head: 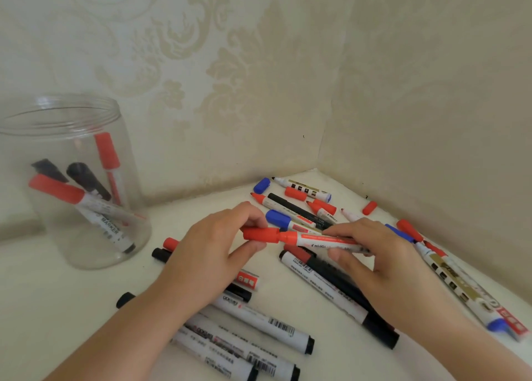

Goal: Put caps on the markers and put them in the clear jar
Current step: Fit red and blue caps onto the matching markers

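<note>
Red cap (260, 233) meeting red marker (325, 241), held level above the white table (43, 294) between both hands.

Left hand (210, 254) pinching the cap between thumb and curled fingers; right hand (374, 254) pinching the marker barrel, thumb below, fingers on top. Underneath and around, loose markers and caps: blue-capped marker (280, 218) just beyond, black-capped markers (259, 323) near the wrists, stray red cap (369, 207) far right by the wall. Far left, clear jar (72, 179) upright, open-topped, well apart from the hands, holding capped red and black markers leaning inside. Patterned wallpaper (259, 63) behind.
</note>
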Motion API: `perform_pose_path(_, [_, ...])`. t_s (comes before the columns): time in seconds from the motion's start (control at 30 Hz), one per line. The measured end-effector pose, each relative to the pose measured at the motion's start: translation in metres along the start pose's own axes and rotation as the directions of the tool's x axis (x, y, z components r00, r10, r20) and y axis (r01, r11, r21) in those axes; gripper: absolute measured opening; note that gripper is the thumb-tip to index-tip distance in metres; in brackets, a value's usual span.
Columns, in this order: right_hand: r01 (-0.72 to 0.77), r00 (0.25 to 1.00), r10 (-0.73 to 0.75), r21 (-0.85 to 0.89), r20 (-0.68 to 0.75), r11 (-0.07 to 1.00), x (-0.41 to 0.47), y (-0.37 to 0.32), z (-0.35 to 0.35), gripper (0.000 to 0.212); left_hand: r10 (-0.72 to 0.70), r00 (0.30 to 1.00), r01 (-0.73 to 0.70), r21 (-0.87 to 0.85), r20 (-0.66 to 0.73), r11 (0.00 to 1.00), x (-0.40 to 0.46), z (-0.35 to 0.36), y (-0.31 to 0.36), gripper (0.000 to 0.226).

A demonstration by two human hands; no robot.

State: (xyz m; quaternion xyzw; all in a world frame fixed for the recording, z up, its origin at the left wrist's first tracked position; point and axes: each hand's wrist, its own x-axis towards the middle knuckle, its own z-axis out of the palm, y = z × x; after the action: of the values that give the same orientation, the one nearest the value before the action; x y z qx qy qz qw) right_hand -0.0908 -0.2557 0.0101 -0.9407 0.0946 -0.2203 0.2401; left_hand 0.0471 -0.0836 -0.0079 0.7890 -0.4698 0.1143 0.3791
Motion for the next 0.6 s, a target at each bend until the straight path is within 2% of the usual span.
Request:
perform_pose_path(0.13, [0.055, 0.998, -0.057, -0.057, -0.035, 0.997, 0.0, 0.0, 0.001, 0.026, 0.055, 0.997, -0.056, 0.008, 0.047, 0.998, 0.0, 0.0, 0.0, 0.022])
perform_pose_path(0.33, [0.121, 0.993, -0.121, -0.067, 0.013, 0.99, -0.001, 0.0, -0.001, 0.026, 0.041, 0.965, -0.051, 0.03, 0.26, 0.998, -0.001, 0.006, 0.008, 0.044])
perform_pose_path(0.47, [0.083, 0.993, -0.085, 0.022, 0.076, 0.996, 0.0, -0.003, -0.007, 0.035, 0.074, 0.973, -0.073, -0.011, 0.22, 0.997, -0.004, 0.007, 0.014, 0.045])
perform_pose_path(0.6, [0.017, 0.991, -0.026, 0.066, 0.135, 0.998, -0.002, -0.006, -0.007, 0.022, 0.154, 0.971, -0.164, 0.042, 0.184, 0.986, -0.002, 0.006, 0.013, 0.047])
